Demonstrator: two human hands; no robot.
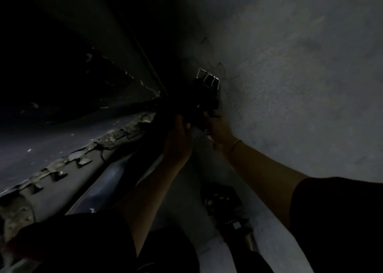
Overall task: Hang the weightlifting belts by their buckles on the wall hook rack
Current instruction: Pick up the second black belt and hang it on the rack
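**Black belt held up against the grey wall**

Nearest, two bare forearms reach out of dark short sleeves, the right one with a thin pale wristband (235,146). The left hand (178,136) and the right hand (217,127) sit close together. Each grip is clenched round the lower part of the black weightlifting belt (204,101), one on either side. Beyond them the belt's shiny silver metal buckle (209,79) lies against the rough grey plaster wall (290,65), just beside the faint thin wire hooks (221,68). It is too dim to tell whether the buckle sits on a hook.
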